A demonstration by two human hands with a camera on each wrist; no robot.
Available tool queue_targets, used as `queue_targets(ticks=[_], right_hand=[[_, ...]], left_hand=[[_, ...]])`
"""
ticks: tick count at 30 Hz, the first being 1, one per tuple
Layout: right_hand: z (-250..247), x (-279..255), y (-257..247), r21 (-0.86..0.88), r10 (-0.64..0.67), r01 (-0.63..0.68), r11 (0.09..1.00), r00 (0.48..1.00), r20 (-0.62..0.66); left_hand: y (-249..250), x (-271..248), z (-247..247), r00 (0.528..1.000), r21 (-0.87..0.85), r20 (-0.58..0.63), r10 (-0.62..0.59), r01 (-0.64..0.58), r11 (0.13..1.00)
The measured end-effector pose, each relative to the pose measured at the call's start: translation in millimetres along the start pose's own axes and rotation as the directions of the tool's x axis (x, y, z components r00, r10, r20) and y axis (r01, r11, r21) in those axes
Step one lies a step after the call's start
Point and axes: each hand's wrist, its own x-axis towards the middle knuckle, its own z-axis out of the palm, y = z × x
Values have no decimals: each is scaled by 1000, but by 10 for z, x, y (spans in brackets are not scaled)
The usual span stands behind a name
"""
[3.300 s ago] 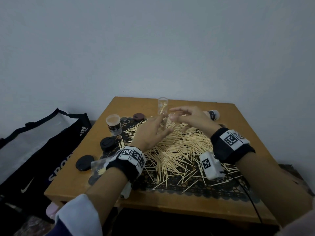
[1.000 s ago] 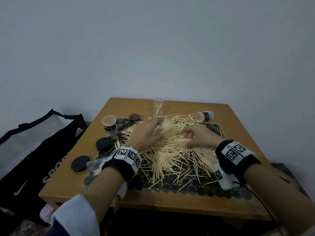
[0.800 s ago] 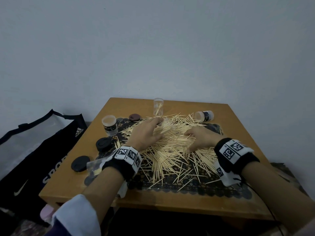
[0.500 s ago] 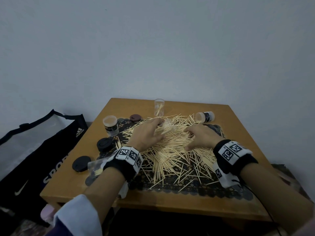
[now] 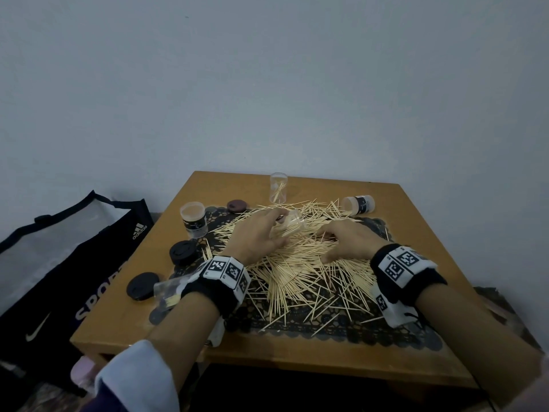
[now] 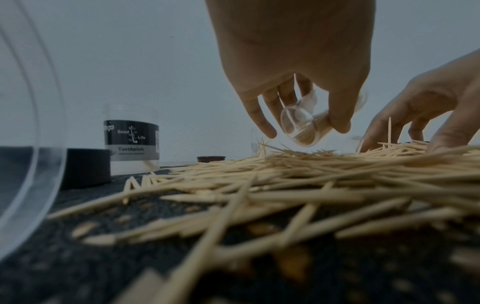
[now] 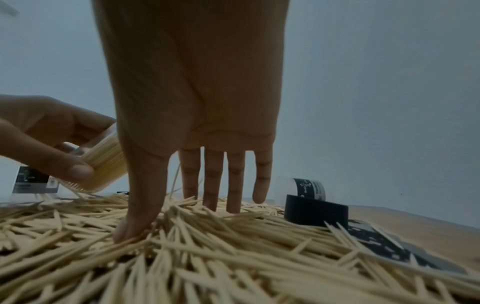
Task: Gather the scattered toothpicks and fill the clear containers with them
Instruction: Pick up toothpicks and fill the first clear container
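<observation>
Nearest us, loose toothpicks [image 5: 300, 281] fan out over the dark lace mat [image 5: 341, 331] toward the front edge of the bench [image 5: 267, 364]; any sweep that drags them forward could tip some off that edge onto the floor. An empty clear container [image 5: 166, 289] lies on its side by our left wrist, and we could knock it away with the forearm.

Further in, our right hand [image 5: 347, 243] lies flat on the heap, fingers [image 7: 213, 181] straight and thumb dug into the sticks, its grip released and holding nothing. Pressing down like this could snap thin sticks or drive a point into the skin, and a pinch from this pose would likely lift a crossed, untidy bundle.

Beside it, our left hand [image 5: 255, 234] has its grip wrapped round a clear container [image 5: 289, 226], tilted on its side just above the pile and already well packed with toothpicks. Tilted so, its contents might slide back out, and a crooked bundle could jam at the mouth.

Beyond stand an upright container [image 5: 278, 188] with few sticks, one lying down [image 5: 358, 205], and a labelled one [image 5: 194, 220], all easy to topple.
</observation>
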Motion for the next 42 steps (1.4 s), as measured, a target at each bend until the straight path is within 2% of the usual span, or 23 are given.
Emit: queue_targets(ticks=[7,14,18,23,30,35,42], right_hand=[[20,32,-22,6,-34,34,999,999,31],[85,50,-87,-152,-26,47,987,990,140],[104,40,-87,-176,-38,66,982,987,155],[97,38,-52,-162,-85,98,982,993,84],[44,50,-57,-163,-92,106,981,992,89],[22,74,-57,-217,-126,128,968,992,25],[45,88,-117,-395,-161,167,903,986,49]], left_hand=[[-21,8,23,1000,11,24,-11,10,1000],[-17,21,25,999,5,44,-21,21,1000],[-11,15,18,999,-2,45,-20,20,1000],[-15,15,14,998,-7,51,-24,24,1000],[-4,10,12,998,-7,58,-23,24,1000],[-10,11,17,998,-6,64,-26,27,1000],[-17,5,19,998,-26,58,-36,38,999]])
